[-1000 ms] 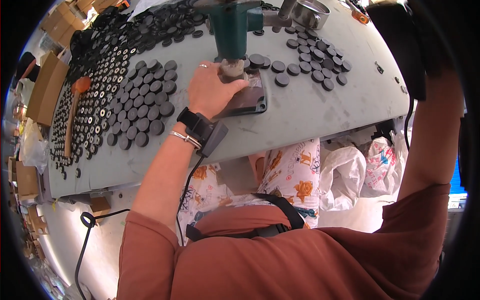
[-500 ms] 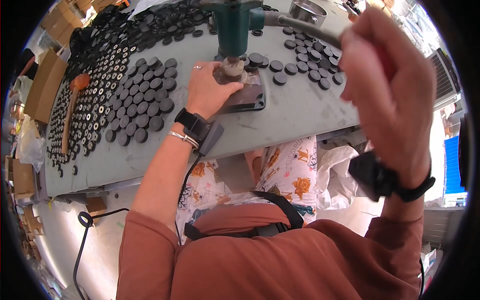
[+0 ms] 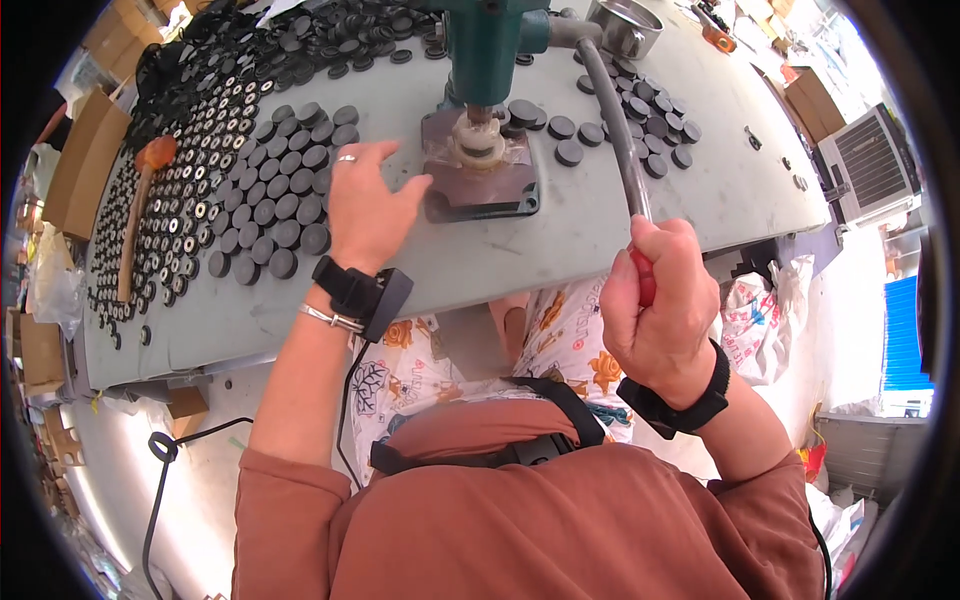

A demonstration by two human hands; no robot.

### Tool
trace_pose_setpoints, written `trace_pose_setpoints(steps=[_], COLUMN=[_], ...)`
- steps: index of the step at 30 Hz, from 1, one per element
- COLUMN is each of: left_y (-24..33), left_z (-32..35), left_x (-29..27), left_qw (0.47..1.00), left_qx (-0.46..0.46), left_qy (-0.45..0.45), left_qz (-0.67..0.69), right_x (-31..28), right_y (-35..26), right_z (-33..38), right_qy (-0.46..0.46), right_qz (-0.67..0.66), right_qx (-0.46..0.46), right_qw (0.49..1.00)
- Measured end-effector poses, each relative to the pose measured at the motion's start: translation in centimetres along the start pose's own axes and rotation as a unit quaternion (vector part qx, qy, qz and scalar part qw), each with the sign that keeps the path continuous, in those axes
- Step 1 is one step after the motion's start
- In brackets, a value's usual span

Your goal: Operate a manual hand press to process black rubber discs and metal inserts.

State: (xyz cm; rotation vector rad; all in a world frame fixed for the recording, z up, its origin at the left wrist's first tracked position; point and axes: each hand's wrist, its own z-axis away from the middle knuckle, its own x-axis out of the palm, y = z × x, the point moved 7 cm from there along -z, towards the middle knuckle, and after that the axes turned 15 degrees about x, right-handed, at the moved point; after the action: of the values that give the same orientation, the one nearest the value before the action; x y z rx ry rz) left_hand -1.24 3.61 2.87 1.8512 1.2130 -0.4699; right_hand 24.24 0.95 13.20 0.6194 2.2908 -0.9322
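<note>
My right hand [image 3: 665, 300] is wrapped round the red grip of a long metal lever [image 3: 612, 110], which slants down toward me from a green hand press [image 3: 485, 60]. The press's ram reaches down to a pale, translucent round fixture [image 3: 478, 142] on a dark base plate [image 3: 480, 190]. A dark disc shows partly inside the fixture. Left of the base, my left hand [image 3: 375, 200] is in the air with thumb and fingers apart and nothing in it. Beside that hand lies a group of dark grey round caps [image 3: 285, 205].
Rows of small ringed parts [image 3: 190, 225] and a mallet with an orange head [image 3: 155, 155] are at the left. More dark caps [image 3: 640, 105] lie right of the press, near a metal pot [image 3: 628, 28]. A black pile of parts [image 3: 300, 45] covers the far left of the table.
My right hand has swung the lever down and toward me. My left hand has let go at the fixture and moved left, away from the press.
</note>
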Motion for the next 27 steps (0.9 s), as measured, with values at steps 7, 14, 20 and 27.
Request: trace_pose_setpoints(steps=[7, 14, 20, 27], left_y=[-4.6, -6.2, -3.5, 3.1], left_z=[-1.5, -2.9, -2.9, -2.6], left_x=[-1.9, 0.0, -1.7, 1.9], left_qw=[0.951, 0.923, 0.971, 0.980], left_qx=[-0.095, -0.069, 0.027, -0.053], left_qy=[-0.136, -0.244, -0.119, -0.089], left_qz=[-0.259, -0.290, -0.207, 0.169], right_x=[-2.2, -7.8, -8.4, -8.1], right_y=[-1.3, 0.3, 1.1, 3.6], right_z=[-2.1, -13.8, -14.0, -12.3], right_qy=[-0.065, -0.077, -0.072, -0.067], right_qz=[-0.015, -0.004, -0.010, -0.021], right_qx=[0.004, 0.185, 0.172, 0.164], right_qw=[0.998, 0.980, 0.982, 0.984])
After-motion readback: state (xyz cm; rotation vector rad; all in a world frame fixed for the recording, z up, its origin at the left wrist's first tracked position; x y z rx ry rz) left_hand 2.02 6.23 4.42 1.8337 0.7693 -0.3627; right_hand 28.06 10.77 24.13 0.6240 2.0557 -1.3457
